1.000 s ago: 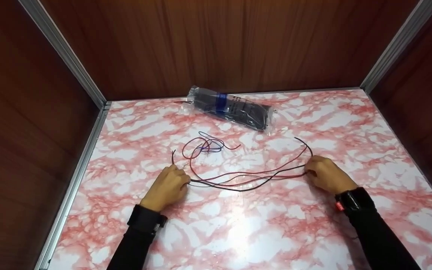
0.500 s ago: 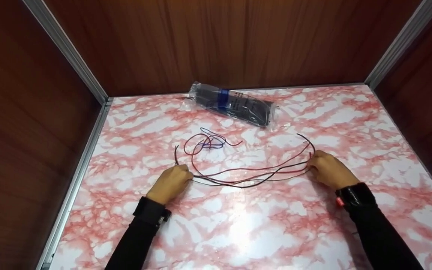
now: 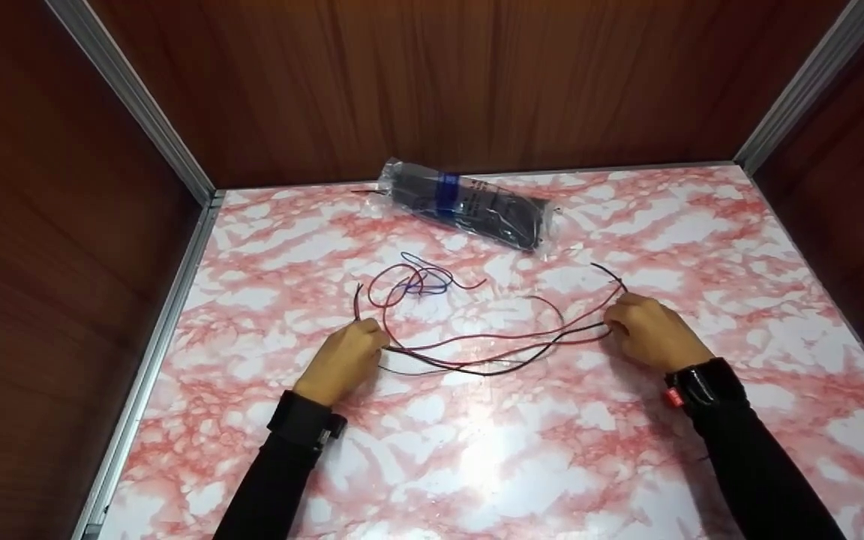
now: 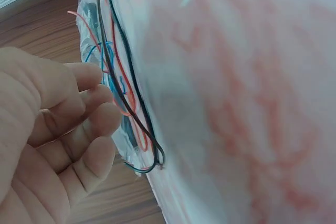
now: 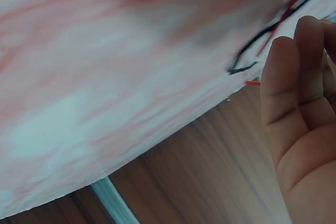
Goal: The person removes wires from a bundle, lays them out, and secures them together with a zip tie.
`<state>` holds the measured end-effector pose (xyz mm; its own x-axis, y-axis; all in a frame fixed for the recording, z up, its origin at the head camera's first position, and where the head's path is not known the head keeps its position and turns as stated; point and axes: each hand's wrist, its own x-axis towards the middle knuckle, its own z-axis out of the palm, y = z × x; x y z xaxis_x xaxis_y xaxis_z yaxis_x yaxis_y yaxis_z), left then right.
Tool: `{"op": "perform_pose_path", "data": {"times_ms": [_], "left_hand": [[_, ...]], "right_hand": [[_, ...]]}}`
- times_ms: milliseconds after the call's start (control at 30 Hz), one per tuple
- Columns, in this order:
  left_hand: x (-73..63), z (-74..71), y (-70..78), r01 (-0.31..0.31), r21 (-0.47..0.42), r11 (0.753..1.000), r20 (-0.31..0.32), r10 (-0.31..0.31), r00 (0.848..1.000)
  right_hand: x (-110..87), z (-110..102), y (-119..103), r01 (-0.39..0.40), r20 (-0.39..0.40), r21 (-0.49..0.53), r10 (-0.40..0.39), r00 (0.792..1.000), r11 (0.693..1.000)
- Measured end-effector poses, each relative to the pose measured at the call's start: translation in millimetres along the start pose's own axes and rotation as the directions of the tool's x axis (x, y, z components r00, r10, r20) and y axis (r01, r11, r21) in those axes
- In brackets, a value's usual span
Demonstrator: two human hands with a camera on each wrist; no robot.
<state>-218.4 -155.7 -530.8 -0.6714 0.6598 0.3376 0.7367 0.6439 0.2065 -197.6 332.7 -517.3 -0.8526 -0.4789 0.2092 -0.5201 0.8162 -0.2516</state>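
Note:
Black electrical wire and red electrical wires bow toward the front between my two hands. My left hand pinches the bundle near its left ends, whose tips stick out beyond the knuckles. In the left wrist view, curled fingertips lie right at the black wire. My right hand has thumb and forefinger together on the right part of the bundle; the black end bends out past it. In the right wrist view, the nearer fingers hide the pinch. A thin wire curls loose left of my right hand.
Tangled blue wire and a looped red wire lie behind the bundle. A clear plastic packet with black contents and a blue band lies at the back. Dark wood-grain panels enclose the table.
The thin wire's right end has come away from my right hand and sprung left into a curl. My right hand has shifted slightly left. The whole view has tilted a little.

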Motion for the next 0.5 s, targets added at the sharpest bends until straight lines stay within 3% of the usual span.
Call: {"op": "perform_pose_path", "data": {"times_ms": [233, 400, 500], "left_hand": [[2.9, 1.0, 1.5, -0.005, 0.023, 1.000, 0.006, 0.004, 1.000], [8.0, 3.1, 7.3, -0.045, 0.011, 0.999, -0.039, 0.045, 0.998], [11.2, 5.3, 11.4, -0.058, 0.026, 0.998, -0.039, 0.059, 0.997]], "right_hand": [[24.3, 7, -23, 0.018, -0.023, -0.025, -0.019, 1.000, 1.000], [63.7, 12, -42, 0.013, -0.131, -0.073, -0.022, 0.991, 0.997], [89.0, 17, -49, 0.013, -0.117, -0.080, -0.022, 0.993, 0.997]]}}
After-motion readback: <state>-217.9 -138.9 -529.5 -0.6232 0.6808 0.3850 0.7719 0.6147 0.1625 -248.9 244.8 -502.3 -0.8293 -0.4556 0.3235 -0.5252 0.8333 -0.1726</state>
